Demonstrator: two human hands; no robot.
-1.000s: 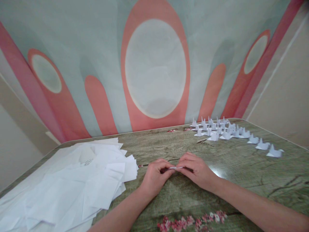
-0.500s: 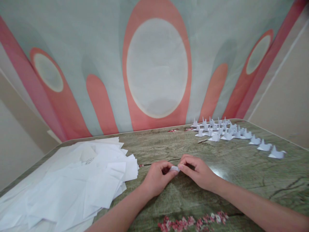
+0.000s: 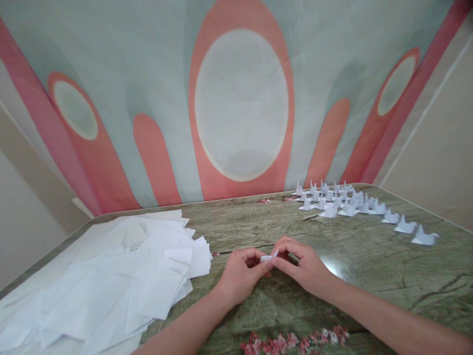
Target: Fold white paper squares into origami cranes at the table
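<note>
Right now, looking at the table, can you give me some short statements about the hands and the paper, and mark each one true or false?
1. Both hands, left hand and right hand, pinch one small folded paper piece between them. True.
2. The pile of flat white sheets lies on the person's right. False: it lies on the left part of the table.
3. A group of finished small paper figures stands at the far right of the table. True.
4. The right hand rests on the pile of sheets. False: it is apart from it, at the small piece.
</note>
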